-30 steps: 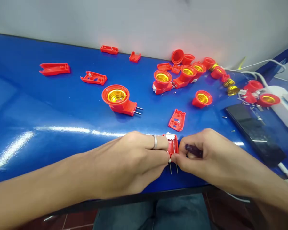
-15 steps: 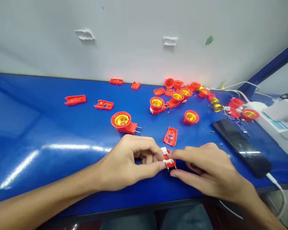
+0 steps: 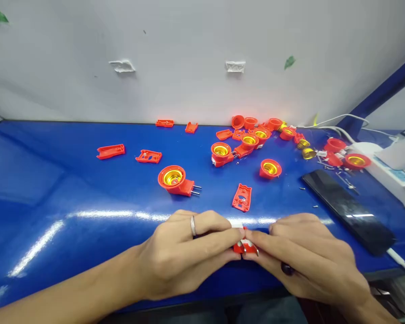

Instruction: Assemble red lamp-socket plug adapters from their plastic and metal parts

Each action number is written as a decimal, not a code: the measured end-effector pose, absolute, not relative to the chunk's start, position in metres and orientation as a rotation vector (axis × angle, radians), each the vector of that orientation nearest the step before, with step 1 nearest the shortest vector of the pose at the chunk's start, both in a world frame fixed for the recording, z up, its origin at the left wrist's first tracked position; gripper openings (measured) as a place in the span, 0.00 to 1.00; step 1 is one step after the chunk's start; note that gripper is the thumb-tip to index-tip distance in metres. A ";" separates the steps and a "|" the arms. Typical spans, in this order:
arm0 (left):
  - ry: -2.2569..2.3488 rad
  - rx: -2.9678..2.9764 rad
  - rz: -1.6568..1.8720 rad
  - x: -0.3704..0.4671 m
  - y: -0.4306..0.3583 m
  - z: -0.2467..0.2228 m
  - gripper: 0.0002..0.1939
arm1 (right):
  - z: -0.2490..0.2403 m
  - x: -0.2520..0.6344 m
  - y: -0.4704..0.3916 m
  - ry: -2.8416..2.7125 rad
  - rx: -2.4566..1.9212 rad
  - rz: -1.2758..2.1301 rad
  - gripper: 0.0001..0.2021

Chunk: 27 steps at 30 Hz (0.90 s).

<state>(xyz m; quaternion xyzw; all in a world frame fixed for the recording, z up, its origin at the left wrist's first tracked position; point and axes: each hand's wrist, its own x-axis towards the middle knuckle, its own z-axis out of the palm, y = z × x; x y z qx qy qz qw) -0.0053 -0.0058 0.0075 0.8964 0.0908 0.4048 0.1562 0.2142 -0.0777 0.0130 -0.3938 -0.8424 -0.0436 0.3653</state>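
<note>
Near the front edge of the table, both hands meet at a small red plastic plug housing [image 3: 240, 246] with a white part [image 3: 236, 222] and metal prongs pointing toward me. My left hand [image 3: 189, 254], wearing a ring, pinches it from the left with thumb and finger. From the right, my right hand [image 3: 310, 256] presses finger and thumb against the same piece. A dark rounded end [image 3: 286, 268] shows between the right-hand fingers; the rest of it is hidden. Just beyond lies a red cover half [image 3: 242, 197]. A red lamp socket [image 3: 180, 181] with two prongs lies farther left.
Several red shells, such as one at left [image 3: 111, 151], and sockets with gold threads [image 3: 221, 153] lie across the blue table [image 3: 54, 180]. At right are a black phone [image 3: 347, 209] on a white cable, loose screws and a white power strip [image 3: 391, 166]. A pale wall stands behind.
The view has tilted slightly. My left fingers have shifted over the top of the plug housing, and my right fingertips have closed in to touch near them.
</note>
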 end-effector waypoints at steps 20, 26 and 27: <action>0.122 2.402 0.916 -0.006 -0.010 -0.003 0.06 | -0.001 0.217 -0.083 -2.271 -0.971 0.214 0.10; 0.162 2.483 0.778 -0.007 -0.011 0.005 0.07 | 0.007 0.213 -0.080 -2.315 -1.001 0.279 0.10; 0.168 2.501 0.770 -0.006 -0.011 0.006 0.08 | 0.008 0.213 -0.079 -2.312 -0.986 0.273 0.10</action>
